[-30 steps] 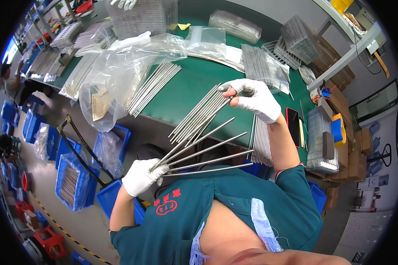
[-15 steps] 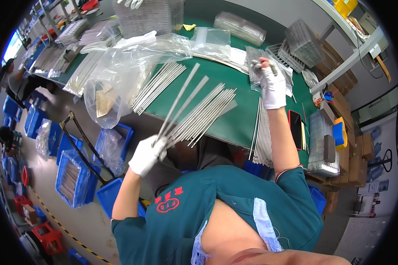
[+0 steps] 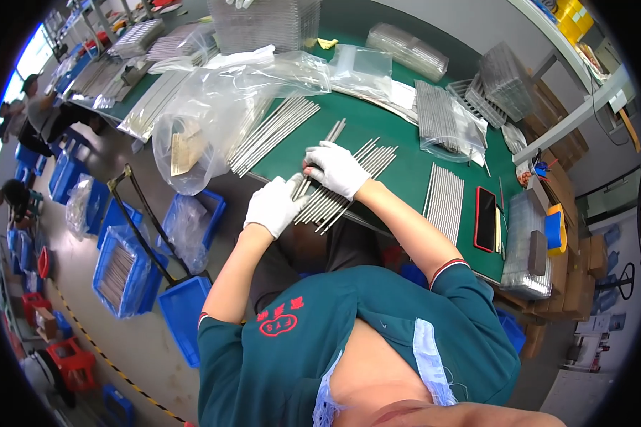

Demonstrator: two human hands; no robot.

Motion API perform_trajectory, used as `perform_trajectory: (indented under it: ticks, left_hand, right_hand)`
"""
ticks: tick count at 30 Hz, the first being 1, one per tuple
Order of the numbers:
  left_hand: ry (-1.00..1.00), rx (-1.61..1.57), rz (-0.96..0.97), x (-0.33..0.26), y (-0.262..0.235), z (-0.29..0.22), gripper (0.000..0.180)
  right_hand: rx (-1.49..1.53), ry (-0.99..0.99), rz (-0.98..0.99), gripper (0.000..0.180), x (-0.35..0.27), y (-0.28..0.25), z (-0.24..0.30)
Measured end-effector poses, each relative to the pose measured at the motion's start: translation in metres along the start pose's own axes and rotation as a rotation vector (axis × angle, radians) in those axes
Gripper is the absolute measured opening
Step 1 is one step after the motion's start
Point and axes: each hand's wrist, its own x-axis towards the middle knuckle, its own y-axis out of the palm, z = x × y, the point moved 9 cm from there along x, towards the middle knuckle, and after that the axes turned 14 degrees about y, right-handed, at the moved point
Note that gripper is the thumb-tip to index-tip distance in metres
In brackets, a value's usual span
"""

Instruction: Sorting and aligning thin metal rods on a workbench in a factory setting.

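Green bench (image 3: 399, 178): thin metal rods (image 3: 332, 134) are clamped by gloved left hand (image 3: 274, 206) and right hand (image 3: 337, 169); clear bag (image 3: 214, 121) lies beside.

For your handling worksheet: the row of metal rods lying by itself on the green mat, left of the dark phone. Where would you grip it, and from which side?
Grip the loose row of metal rods at its near ends, coming from the table's front edge. The rods lie side by side, pointing away from the person, with their near ends reaching that edge. The phone crowds one flank.
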Motion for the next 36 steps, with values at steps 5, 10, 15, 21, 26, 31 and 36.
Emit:
perform_trajectory:
  ticks: [5,10,15,21,26,31,36]
  left_hand:
    - [-0.315,-0.582,-0.27,-0.036,0.016,0.076,0.034]
    - [-0.665,-1.355,-0.532,-0.047,0.06,0.13,0.047]
    - [-0.679,-1.411,-0.538,-0.027,0.063,0.141,0.049]
    - [-0.636,-1.426,-0.609,-0.028,0.068,0.133,0.042]
    - [-0.638,-1.426,-0.599,-0.038,0.069,0.114,0.04]
    - [-0.652,-1.442,-0.451,-0.047,0.068,0.104,0.039]
    - [-0.635,-1.34,-0.445,-0.039,0.046,0.11,0.038]
  right_hand:
    - [-0.02,0.065,-0.014,0.011,-0.014,-0.003,-0.015]
    - [0.009,0.051,-0.055,0.013,-0.02,-0.003,-0.014]
    - [-0.024,0.117,-0.068,0.017,-0.019,-0.002,-0.019]
    - [-0.049,0.151,-0.087,0.017,-0.014,0.001,-0.022]
    - [0.021,0.085,-0.057,0.015,-0.019,0.001,-0.025]
    - [0.027,0.093,-0.065,0.015,-0.021,0.0,-0.025]
    - [0.02,0.096,-0.07,0.016,-0.02,0.0,-0.024]
